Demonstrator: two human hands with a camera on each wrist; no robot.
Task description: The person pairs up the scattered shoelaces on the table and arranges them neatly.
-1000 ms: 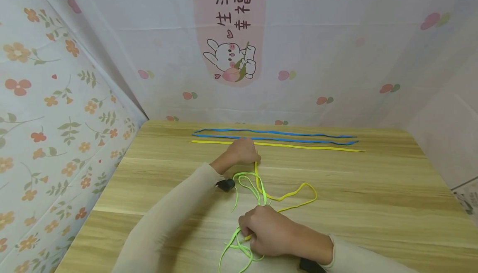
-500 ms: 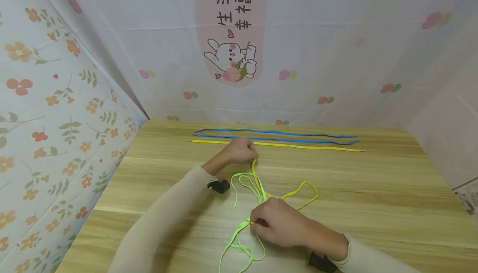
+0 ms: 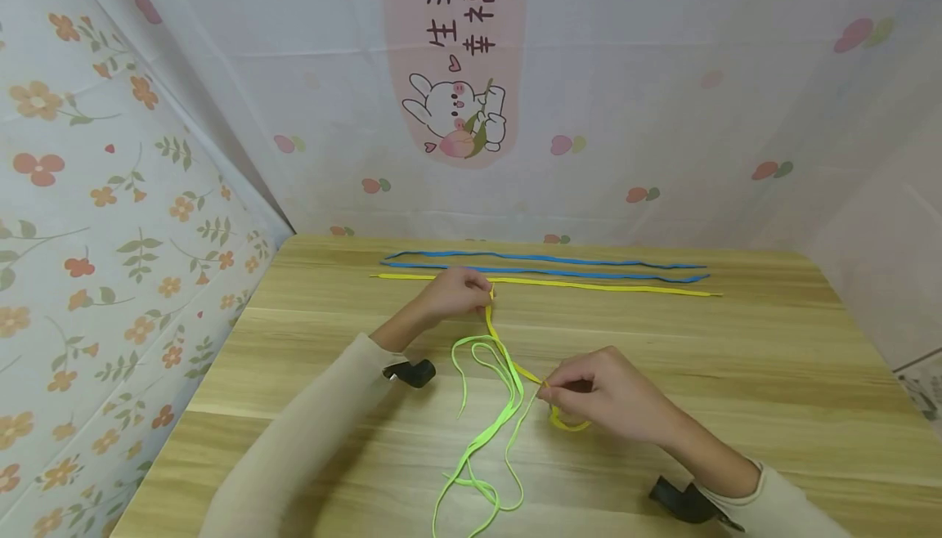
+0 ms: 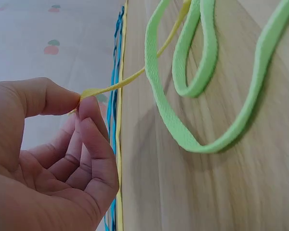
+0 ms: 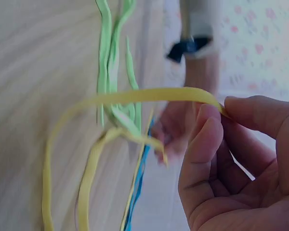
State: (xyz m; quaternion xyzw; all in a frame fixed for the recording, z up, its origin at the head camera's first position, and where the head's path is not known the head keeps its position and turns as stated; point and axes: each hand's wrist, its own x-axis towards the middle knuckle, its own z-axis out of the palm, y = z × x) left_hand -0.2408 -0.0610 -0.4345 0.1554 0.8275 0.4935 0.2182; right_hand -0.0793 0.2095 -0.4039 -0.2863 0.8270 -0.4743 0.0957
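A yellow shoelace (image 3: pixel 504 353) runs between my two hands. Near the back of the table, my left hand (image 3: pixel 456 291) pinches one end between thumb and fingertips, as the left wrist view confirms. My right hand (image 3: pixel 618 395) pinches the same lace farther along, nearer the front; the right wrist view shows its end (image 5: pixel 223 111) at the thumb and a loop hanging below. Light green shoelaces (image 3: pixel 482 437) lie loosely bunched on the table, partly under the yellow one. In the left wrist view, a green loop (image 4: pixel 197 144) lies to the right of my fingers.
Along the back of the wooden table (image 3: pixel 773 374) a blue shoelace (image 3: pixel 545 258) lies doubled lengthwise. A second yellow shoelace (image 3: pixel 611 285) is stretched straight just in front of it, partly behind my left hand. Printed cloth (image 3: pixel 331 96) hangs behind and at the left.
My right hand has moved right and away from the green laces, drawing the yellow lace with it. My left hand has shifted slightly left. The green bunch stays at about the same spot.
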